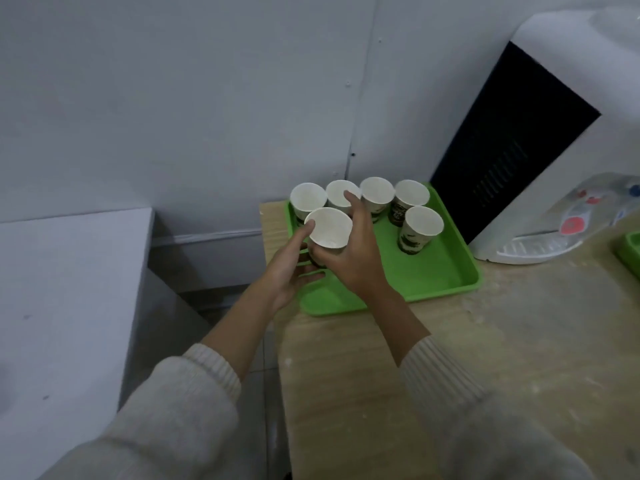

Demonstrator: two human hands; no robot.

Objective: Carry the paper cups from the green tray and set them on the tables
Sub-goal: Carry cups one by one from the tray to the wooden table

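Right hand: I'm wrapping my right hand (349, 251) around the front paper cup (329, 227), fingers reaching over its far rim, thumb side hidden.
Left hand: my left hand (292, 268) is cupping the same cup's left side, fingers spread, thumb touching the rim.
Green tray: the green tray (446, 268) is sitting at the tabletop's far left corner.
Other cups: I'm seeing four cups (376, 192) lining the tray's far edge and one more (423, 221) standing just in front of the rightmost.
Dispenser: a white water dispenser (540, 140) is standing at the tray's right edge.
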